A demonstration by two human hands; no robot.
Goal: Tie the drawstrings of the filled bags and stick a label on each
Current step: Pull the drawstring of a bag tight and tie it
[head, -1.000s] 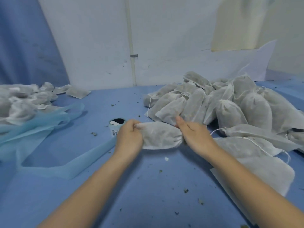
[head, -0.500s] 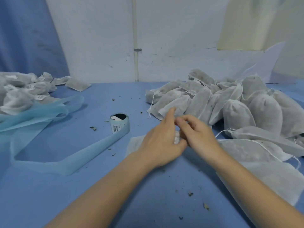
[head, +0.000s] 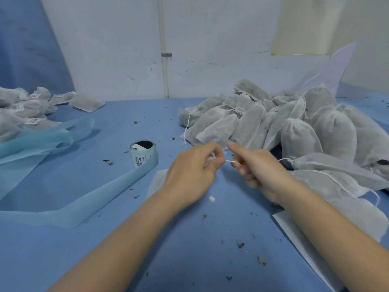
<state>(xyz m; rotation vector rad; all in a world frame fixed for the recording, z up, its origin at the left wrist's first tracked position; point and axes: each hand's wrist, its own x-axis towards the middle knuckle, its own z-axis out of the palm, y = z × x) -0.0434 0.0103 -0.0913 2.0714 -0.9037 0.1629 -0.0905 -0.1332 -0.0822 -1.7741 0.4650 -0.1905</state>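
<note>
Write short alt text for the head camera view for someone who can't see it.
Two bare hands, left hand and right hand, pinch a white drawstring taut over a blue table. Filled bags pile right; a label roll sits left.

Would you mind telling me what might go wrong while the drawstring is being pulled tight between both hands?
1. The left hand and right hand pinch a thin drawstring; a hard pull might snap it or let it slip.
2. The bag lies mostly hidden under the left hand, so a loose neck could go unnoticed.
3. Crumbs litter the table and may dirty a label from the roll.
</note>
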